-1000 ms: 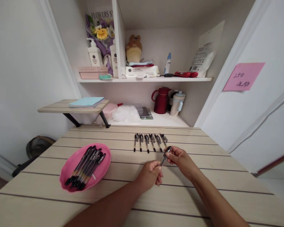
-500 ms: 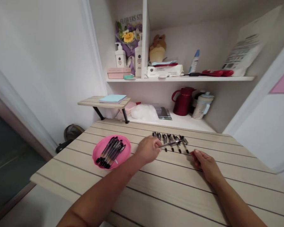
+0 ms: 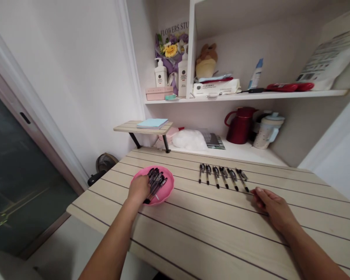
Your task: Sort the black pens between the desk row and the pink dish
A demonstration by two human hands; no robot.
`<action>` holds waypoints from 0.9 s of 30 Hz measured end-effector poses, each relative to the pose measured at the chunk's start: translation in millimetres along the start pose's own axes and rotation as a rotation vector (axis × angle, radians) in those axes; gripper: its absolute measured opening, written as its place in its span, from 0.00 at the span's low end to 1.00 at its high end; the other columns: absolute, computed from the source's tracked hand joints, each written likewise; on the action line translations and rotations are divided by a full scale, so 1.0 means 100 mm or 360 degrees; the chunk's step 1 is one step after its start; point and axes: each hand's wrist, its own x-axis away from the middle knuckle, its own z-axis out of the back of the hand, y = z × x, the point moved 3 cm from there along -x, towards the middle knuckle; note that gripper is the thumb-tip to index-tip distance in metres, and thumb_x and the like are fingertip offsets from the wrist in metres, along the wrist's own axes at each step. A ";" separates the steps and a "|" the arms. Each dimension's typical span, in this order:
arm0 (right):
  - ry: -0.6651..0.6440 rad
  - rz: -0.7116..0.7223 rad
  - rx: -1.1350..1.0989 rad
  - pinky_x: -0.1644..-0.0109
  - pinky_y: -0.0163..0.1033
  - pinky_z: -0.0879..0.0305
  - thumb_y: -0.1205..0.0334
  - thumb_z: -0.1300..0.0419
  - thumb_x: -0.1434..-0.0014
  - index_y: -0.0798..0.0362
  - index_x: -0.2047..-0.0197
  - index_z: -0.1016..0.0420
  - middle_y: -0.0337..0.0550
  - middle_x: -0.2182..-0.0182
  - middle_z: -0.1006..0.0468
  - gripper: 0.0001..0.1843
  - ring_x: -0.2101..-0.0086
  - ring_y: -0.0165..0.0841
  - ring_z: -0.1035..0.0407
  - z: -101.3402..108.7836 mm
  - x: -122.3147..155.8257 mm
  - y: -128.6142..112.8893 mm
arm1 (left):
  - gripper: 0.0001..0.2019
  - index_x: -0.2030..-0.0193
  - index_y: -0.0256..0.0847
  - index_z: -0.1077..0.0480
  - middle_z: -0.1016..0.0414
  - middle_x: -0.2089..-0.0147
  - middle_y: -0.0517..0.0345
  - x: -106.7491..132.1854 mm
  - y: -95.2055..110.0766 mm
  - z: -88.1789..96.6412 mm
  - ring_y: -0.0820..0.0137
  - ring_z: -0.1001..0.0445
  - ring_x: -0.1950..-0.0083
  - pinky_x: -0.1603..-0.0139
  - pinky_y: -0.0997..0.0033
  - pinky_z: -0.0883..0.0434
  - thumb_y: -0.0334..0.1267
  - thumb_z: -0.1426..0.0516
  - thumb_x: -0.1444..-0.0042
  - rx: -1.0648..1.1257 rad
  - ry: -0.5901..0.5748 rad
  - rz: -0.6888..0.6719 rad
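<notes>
A pink plate [image 3: 166, 190] holding several black pens [image 3: 155, 182] sits on the left part of the wooden table [image 3: 210, 229]. My left hand [image 3: 138, 189] is over the plate's near left rim, its fingers bent down and closed on a black pen in the pile. A row of several small black pen pieces [image 3: 221, 177] lies farther back, in the middle of the table. My right hand [image 3: 272, 208] lies on the table just right of and nearer than the row's right end, fingers stretched toward it and holding nothing I can see.
Behind the table a low shelf holds a red jug [image 3: 240, 125], a speckled cup [image 3: 266, 131] and a white bag [image 3: 189, 139]. A small raised stand [image 3: 142, 128] with a blue notebook is at the back left. A glass door [image 3: 14, 175] is at the left.
My left hand carried the pen from the row across to the pink plate. My right hand stayed beside the row's right end. My view swung left.
</notes>
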 end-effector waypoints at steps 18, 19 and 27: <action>0.0184 0.0133 0.1303 0.72 0.37 0.45 0.55 0.45 0.55 0.52 0.81 0.30 0.47 0.82 0.25 0.12 0.74 0.38 0.31 0.04 -0.52 -0.24 | 0.09 0.66 0.39 0.29 0.28 0.66 0.56 0.44 1.92 -0.40 0.71 0.32 0.65 0.64 0.73 0.37 0.37 0.48 0.51 0.0879 -0.0451 -0.1237; 0.0169 0.0138 0.1323 0.71 0.37 0.45 0.55 0.44 0.56 0.52 0.82 0.31 0.48 0.82 0.25 0.11 0.74 0.39 0.31 0.00 -0.52 -0.24 | 0.09 0.66 0.39 0.28 0.28 0.66 0.56 0.45 2.00 -0.45 0.71 0.32 0.66 0.65 0.73 0.37 0.37 0.47 0.52 0.0938 -0.0507 -0.1253; 0.0120 0.0165 0.1243 0.73 0.35 0.46 0.58 0.45 0.54 0.52 0.84 0.34 0.46 0.82 0.27 0.11 0.76 0.34 0.33 -0.22 -0.37 -0.29 | 0.12 0.63 0.36 0.32 0.33 0.74 0.60 0.31 2.29 -1.03 0.75 0.35 0.73 0.75 0.76 0.39 0.40 0.47 0.53 0.1964 -0.1157 -0.0548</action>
